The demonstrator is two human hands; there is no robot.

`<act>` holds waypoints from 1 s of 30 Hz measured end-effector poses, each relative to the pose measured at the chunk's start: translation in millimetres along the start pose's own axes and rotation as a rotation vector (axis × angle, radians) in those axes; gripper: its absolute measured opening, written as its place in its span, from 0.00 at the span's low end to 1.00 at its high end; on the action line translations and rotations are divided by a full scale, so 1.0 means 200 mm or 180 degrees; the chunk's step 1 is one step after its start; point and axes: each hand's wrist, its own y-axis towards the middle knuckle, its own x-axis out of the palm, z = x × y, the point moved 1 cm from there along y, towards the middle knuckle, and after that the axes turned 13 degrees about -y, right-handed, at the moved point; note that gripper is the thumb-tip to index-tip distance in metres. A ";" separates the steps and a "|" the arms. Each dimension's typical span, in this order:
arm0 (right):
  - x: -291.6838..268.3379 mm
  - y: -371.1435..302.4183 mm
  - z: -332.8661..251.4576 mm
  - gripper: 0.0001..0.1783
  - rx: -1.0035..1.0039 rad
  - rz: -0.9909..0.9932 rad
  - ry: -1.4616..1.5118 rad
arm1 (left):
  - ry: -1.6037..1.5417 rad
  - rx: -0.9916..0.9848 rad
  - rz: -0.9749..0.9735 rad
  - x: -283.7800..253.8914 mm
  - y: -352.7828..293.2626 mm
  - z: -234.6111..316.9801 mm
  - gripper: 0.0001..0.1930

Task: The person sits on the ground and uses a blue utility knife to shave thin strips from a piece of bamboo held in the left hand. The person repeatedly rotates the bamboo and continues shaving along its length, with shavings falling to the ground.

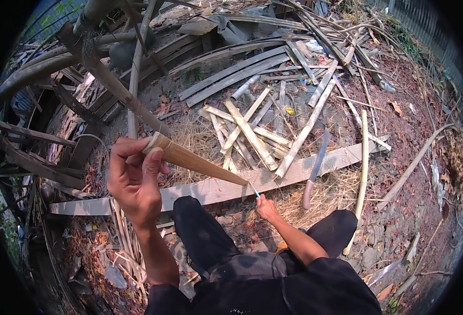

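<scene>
My left hand (pixel 137 176) is closed around the raised upper end of a tan bamboo piece (pixel 200 164). The piece slants down to the right, and its lower end meets a long wooden plank (pixel 205 194) on the ground in front of my knees. Between the fingers of my right hand (pixel 266 208) is a slim, pointed tool with a teal handle (pixel 257 193); its tip is at the bamboo's lower end, though I cannot tell exactly what kind of tool it is. A large knife (pixel 318 163) with a dull pinkish handle lies across the plank, right of my right hand.
Split bamboo pieces (pixel 249 134) lie in a loose pile beyond the plank. Long bamboo poles (pixel 121 92) rise at the left. A pale bamboo stick (pixel 363 178) lies by my right knee. Grey boards (pixel 236 73) are stacked farther back, and straw (pixel 331 197) covers some ground.
</scene>
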 end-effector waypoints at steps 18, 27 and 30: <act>-0.24 -0.13 -0.49 0.16 -0.0495 0.0390 0.0533 | 0.0160 0.0119 0.0618 -0.09 -0.11 0.02 0.06; 0.02 -0.16 -0.08 0.21 0.0032 0.0133 -0.0266 | 0.0087 0.0060 0.0184 -0.17 -0.25 0.12 0.08; 0.06 -0.32 0.09 0.23 0.0326 0.0028 -0.0312 | 0.0246 -0.0102 -0.0194 -0.18 -0.28 0.19 0.13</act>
